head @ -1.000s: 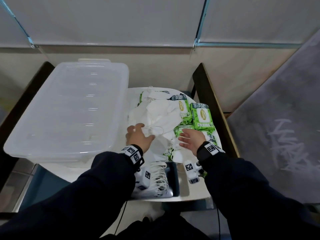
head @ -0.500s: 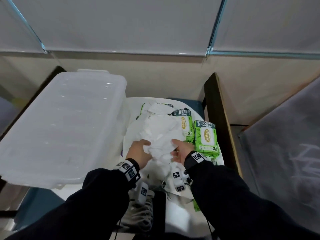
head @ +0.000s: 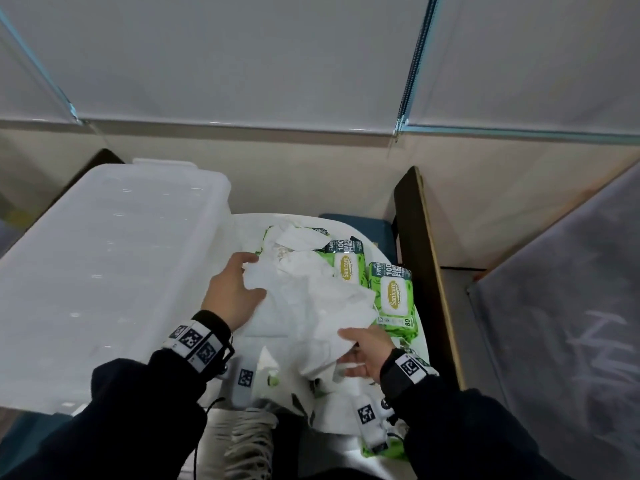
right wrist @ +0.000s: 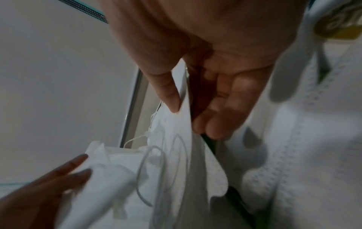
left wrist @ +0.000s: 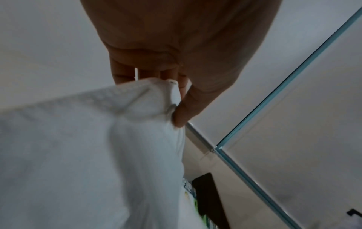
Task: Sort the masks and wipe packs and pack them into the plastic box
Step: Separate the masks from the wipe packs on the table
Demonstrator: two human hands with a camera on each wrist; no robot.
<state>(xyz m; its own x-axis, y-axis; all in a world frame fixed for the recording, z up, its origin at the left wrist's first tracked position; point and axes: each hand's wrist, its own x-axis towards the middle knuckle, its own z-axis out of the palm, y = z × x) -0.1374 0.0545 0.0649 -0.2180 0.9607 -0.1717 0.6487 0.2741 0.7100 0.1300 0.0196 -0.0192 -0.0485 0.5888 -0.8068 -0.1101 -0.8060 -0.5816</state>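
Both hands pinching white masks

A white counter carries everything. A dark board stands on edge along its right side. Behind hang pale blinds with teal-edged frames. Grey carpet with chalky marks lies to the right.

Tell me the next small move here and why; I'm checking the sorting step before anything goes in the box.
Probably lift the bundle of white masks clear of the green wipe packs. Both the left hand and right hand already have a grip on its edges, thumb against fingers, while packs still lie under and beside it. The plastic box at left looks lidded, so packing seems premature.
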